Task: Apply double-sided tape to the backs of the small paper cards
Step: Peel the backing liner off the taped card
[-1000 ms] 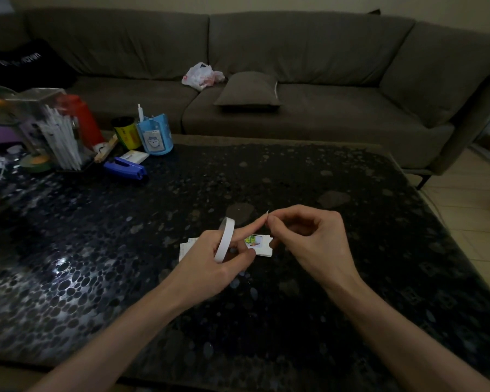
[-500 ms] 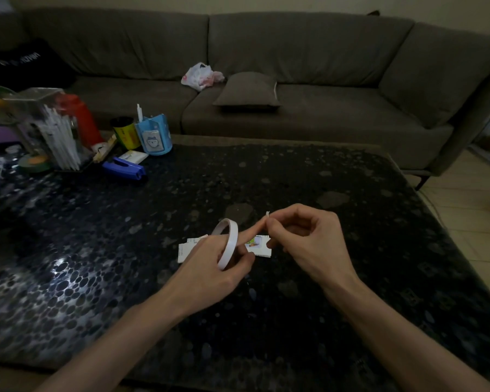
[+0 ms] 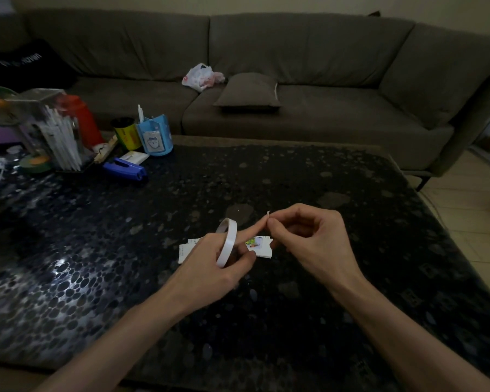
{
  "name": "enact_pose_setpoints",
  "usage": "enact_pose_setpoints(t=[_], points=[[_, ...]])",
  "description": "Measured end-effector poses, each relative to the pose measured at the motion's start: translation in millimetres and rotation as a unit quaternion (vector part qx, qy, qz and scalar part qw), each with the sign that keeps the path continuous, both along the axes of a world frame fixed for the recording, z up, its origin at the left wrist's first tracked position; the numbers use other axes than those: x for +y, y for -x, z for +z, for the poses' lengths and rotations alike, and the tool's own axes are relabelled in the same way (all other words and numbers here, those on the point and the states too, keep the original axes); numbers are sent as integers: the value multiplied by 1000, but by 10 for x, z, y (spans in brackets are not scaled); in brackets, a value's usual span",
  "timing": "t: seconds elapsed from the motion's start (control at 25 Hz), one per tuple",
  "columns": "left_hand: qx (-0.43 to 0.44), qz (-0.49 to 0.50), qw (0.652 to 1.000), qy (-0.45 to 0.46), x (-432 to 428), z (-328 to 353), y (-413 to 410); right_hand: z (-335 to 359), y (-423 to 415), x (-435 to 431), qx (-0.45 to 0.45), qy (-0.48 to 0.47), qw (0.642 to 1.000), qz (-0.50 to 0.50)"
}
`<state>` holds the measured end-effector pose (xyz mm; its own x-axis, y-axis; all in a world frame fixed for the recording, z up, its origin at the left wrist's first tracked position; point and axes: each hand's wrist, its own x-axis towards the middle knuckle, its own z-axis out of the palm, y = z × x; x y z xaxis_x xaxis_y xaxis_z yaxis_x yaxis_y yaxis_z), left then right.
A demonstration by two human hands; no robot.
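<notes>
- Left hand [image 3: 210,261]: one. Grips the double-sided tape roll [image 3: 227,241], index finger stretched toward 2 o'clock.
- Roll: one. A thin ring, judged light and stiff; best held by its rim.
- Small paper cards [image 3: 262,248]: flat on the dark surface [image 3: 294,179] beneath both hands. Probably flimsy and easily creased, so lift by an edge. They overlap and are partly hidden; at least two.
- Tape tab [image 3: 268,215]: one. Tiny, likely sticky and limp.
- Right hand [image 3: 309,241]: one. Pinches the tab at the left fingertip.
</notes>
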<state>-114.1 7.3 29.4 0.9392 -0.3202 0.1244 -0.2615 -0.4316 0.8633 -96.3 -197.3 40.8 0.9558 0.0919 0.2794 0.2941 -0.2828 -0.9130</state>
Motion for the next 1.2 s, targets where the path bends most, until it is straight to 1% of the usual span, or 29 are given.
enact_pose_setpoints(t=[0.16, 0.36, 0.44, 0.64, 0.84, 1.2], points=[[2, -6, 1000, 23, 14, 27, -3, 7, 9, -9, -4, -3, 1000, 0], [14, -6, 1000, 9, 18, 3, 8, 11, 8, -6, 7, -28, 1000, -10], [16, -13, 1000, 9, 4, 9, 18, 13, 13, -5, 6, -24, 1000, -11], [25, -12, 999, 17, 22, -14, 6, 52, 11, -26, -13, 17, 1000, 1], [22, -15, 999, 47, 17, -9, -17, 105, 42, -93, -75, 133, 988, 8], [18, -34, 998, 58, 8, 2, 1, 114, 65, -98, -94, 158, 983, 9]])
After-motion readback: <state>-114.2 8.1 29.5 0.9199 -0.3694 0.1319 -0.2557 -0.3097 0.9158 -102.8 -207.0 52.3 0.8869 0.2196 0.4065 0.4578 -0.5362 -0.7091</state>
